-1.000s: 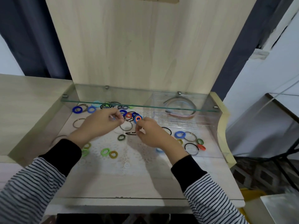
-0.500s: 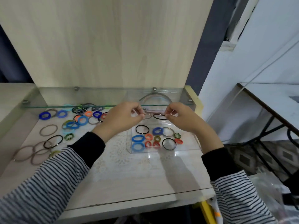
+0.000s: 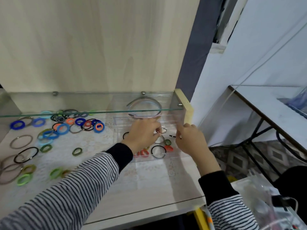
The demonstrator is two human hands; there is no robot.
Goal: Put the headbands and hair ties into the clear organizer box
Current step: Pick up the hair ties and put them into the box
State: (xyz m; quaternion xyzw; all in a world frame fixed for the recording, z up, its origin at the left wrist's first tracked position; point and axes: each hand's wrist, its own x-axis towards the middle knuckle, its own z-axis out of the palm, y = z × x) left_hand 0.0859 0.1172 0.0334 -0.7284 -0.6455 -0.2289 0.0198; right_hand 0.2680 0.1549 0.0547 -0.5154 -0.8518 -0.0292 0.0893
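Both our arms reach forward, striped sleeves, black cuffs at wrists. Our left hand (image 3: pixel 143 134) lies back up, fingers curled, tips pinching thin hair tie (image 3: pixel 163 130). Our right hand (image 3: pixel 191 141) sits just beside it, knuckles up, fingers curled inward, forefinger and thumb drawn close; whether they hold anything, we cannot tell. Hands near, not touching.

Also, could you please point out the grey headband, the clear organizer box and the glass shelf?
grey headband (image 3: pixel 144 100): head view, top of arc.
clear organizer box (image 3: pixel 171 122): head view, back right corner.
glass shelf (image 3: pixel 99 112): head view, front edge.
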